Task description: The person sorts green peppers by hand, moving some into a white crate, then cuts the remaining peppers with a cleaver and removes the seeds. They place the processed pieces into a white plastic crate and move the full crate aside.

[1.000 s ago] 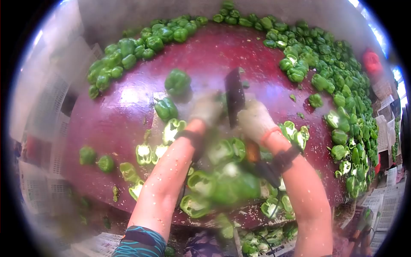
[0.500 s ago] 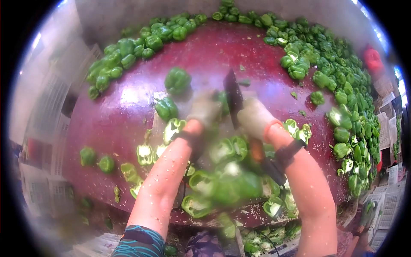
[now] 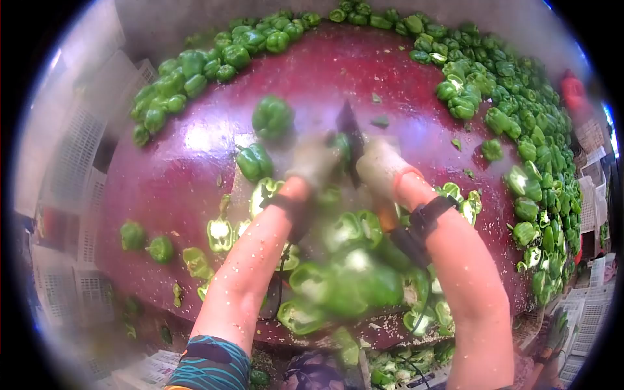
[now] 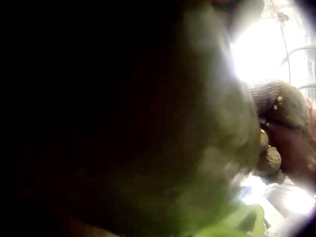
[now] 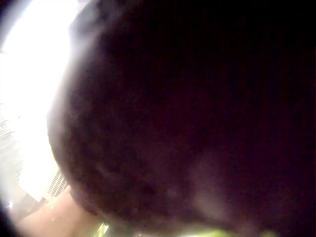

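Observation:
In the head view my gloved right hand (image 3: 381, 166) grips a dark-bladed knife (image 3: 351, 140) whose orange-brown handle comes out below the palm. My gloved left hand (image 3: 316, 158), blurred, holds a green pepper (image 3: 340, 147) at the left face of the blade. Two whole peppers, one upper (image 3: 272, 117) and one lower (image 3: 254, 162), lie left of that hand. Below the hands are cut pepper halves (image 3: 304, 316) with pale seeds showing. In the left wrist view the knife hand (image 4: 279, 106) is partly seen at the right; the right wrist view is mostly dark.
A red table surface (image 3: 325, 71) carries a row of peppers (image 3: 192, 65) at the back left and a large heap (image 3: 520, 117) along the right. White crates (image 3: 71, 140) stand at the left. Cut pieces fill a container (image 3: 416, 364) at the bottom.
The head view has shifted slightly, so the right-hand heap appears farther right. Both hands stay close together, the left still holding the pepper and the right still gripping the knife.

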Motion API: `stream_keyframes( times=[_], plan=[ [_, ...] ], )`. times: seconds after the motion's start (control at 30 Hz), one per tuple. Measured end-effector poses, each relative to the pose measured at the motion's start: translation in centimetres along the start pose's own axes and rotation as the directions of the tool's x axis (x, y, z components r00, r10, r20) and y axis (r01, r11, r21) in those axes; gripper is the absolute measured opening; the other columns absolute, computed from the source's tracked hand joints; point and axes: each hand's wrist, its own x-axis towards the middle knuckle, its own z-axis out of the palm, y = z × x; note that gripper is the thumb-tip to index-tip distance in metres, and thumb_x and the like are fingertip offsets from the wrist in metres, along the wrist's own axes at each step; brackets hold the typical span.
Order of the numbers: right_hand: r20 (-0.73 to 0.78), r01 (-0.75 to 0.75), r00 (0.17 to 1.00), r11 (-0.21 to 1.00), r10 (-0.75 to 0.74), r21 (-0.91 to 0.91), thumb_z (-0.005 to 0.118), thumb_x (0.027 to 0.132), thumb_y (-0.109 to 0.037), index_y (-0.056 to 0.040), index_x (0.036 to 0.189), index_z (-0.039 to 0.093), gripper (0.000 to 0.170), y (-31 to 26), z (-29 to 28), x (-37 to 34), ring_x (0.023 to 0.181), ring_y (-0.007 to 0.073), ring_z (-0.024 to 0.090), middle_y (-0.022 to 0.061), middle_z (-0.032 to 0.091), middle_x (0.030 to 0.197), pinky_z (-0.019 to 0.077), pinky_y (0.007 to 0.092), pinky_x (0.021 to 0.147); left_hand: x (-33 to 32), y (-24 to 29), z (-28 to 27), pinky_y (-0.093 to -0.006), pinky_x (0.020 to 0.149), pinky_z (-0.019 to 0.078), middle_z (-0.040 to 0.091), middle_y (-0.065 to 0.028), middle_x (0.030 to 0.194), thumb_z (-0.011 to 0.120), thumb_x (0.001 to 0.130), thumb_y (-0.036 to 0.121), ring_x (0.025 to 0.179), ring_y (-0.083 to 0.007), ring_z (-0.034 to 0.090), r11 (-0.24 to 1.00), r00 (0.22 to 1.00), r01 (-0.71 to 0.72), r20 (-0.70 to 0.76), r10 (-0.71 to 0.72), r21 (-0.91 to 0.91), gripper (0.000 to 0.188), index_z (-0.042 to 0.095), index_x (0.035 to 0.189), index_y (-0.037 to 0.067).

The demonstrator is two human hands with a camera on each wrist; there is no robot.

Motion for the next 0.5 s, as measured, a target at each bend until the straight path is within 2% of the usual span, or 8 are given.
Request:
stream_keyframes(
  times=[0.03, 0.23, 0.27, 0.3, 0.37, 0.43, 0.47, 0.5],
  plan=[
    [-0.013, 0.001, 1.000, 0.998, -0.002, -0.064, 0.064, 0.083, -0.022, -0.0112, 0.091, 0.077, 0.018, 0.1, -0.2, 0.1, 0.087, 0.0234, 0.070, 0.0033, 0.074, 0.091, 0.0527, 0.0361, 0.074, 0.1, 0.4, -0.3, -0.0320, 0.079, 0.0519, 0.071, -0.0143, 0.094, 0.068, 0.081, 0.021, 0.084, -0.0204, 0.067, 1.000, 1.000, 0.003, 0.013, -0.003, -0.010, 0.042, 0.065, 0.119, 0.003],
    [0.139, -0.191, 0.979, 0.913, 0.149, 0.361, 0.057, 0.088, -0.009, 0.0002, 0.110, 0.069, 0.026, -1.2, 7.2, 5.7, 0.100, 0.0314, 0.067, 0.0202, 0.068, 0.106, 0.0541, 0.0379, 0.083, -0.5, 1.4, -0.7, -0.0309, 0.081, 0.0516, 0.071, -0.0144, 0.098, 0.070, 0.084, 0.028, 0.088, -0.0196, 0.067, 0.999, 0.995, 0.039, 0.090, -0.037, -0.018, 0.044, 0.065, 0.120, 0.003],
    [0.147, -0.215, 0.975, 0.863, 0.165, 0.457, 0.055, 0.089, -0.009, 0.0009, 0.110, 0.069, 0.026, -1.4, 3.0, 3.1, 0.100, 0.0313, 0.067, 0.0208, 0.068, 0.105, 0.0541, 0.0373, 0.083, -0.8, 0.6, -0.1, -0.0308, 0.081, 0.0516, 0.071, -0.0150, 0.100, 0.070, 0.084, 0.028, 0.089, -0.0198, 0.067, 1.000, 0.999, 0.008, 0.052, -0.008, 0.008, 0.044, 0.065, 0.120, 0.002],
    [0.155, -0.236, 0.971, 0.803, 0.180, 0.548, 0.053, 0.090, -0.008, 0.0015, 0.109, 0.069, 0.027, -1.7, -1.5, 0.4, 0.100, 0.0312, 0.068, 0.0214, 0.068, 0.104, 0.0541, 0.0367, 0.083, -0.7, 0.2, 0.5, -0.0308, 0.081, 0.0516, 0.071, -0.0156, 0.101, 0.070, 0.084, 0.029, 0.090, -0.0201, 0.067, 0.999, 0.999, -0.039, 0.010, 0.038, 0.028, 0.045, 0.065, 0.120, 0.002],
    [0.309, -0.448, 0.880, 0.411, 0.362, 0.794, 0.051, 0.091, -0.008, 0.0020, 0.108, 0.069, 0.027, -1.9, -1.6, -0.4, 0.097, 0.0312, 0.069, 0.0215, 0.069, 0.101, 0.0543, 0.0368, 0.082, -0.9, 0.2, 0.9, -0.0323, 0.087, 0.0513, 0.070, -0.0168, 0.105, 0.071, 0.081, 0.025, 0.095, -0.0242, 0.068, 0.996, 0.998, -0.060, 0.017, 0.058, 0.072, 0.044, 0.066, 0.119, 0.004],
    [0.171, -0.315, 0.948, 0.728, 0.267, 0.608, 0.052, 0.088, -0.012, -0.0001, 0.108, 0.070, 0.029, -2.2, 0.4, 0.2, 0.100, 0.0341, 0.067, 0.0219, 0.068, 0.107, 0.0538, 0.0392, 0.085, -1.8, 0.6, 0.6, -0.0331, 0.092, 0.0504, 0.069, -0.0169, 0.109, 0.071, 0.080, 0.023, 0.099, -0.0264, 0.067, 0.994, 0.996, -0.079, 0.036, 0.076, 0.082, 0.044, 0.066, 0.119, 0.005],
    [0.122, -0.235, 0.972, 0.847, 0.201, 0.478, 0.053, 0.087, -0.014, -0.0011, 0.107, 0.070, 0.030, -2.5, 1.8, 0.4, 0.101, 0.0355, 0.067, 0.0220, 0.067, 0.110, 0.0536, 0.0403, 0.086, -2.3, 1.5, -0.2, -0.0340, 0.098, 0.0481, 0.066, -0.0156, 0.119, 0.068, 0.079, 0.018, 0.108, -0.0285, 0.064, 0.994, 0.982, -0.065, 0.185, 0.049, 0.083, 0.042, 0.066, 0.119, 0.006],
    [0.097, -0.248, 0.968, 0.839, 0.230, 0.485, 0.055, 0.086, -0.014, -0.0016, 0.104, 0.072, 0.028, -2.7, 3.3, 0.3, 0.100, 0.0348, 0.067, 0.0212, 0.068, 0.109, 0.0538, 0.0399, 0.086, -3.1, 1.6, -0.5, -0.0340, 0.098, 0.0481, 0.064, -0.0152, 0.122, 0.067, 0.079, 0.017, 0.110, -0.0285, 0.063, 0.988, 0.973, -0.147, 0.184, 0.138, 0.039, 0.041, 0.066, 0.119, 0.005]
  ],
)
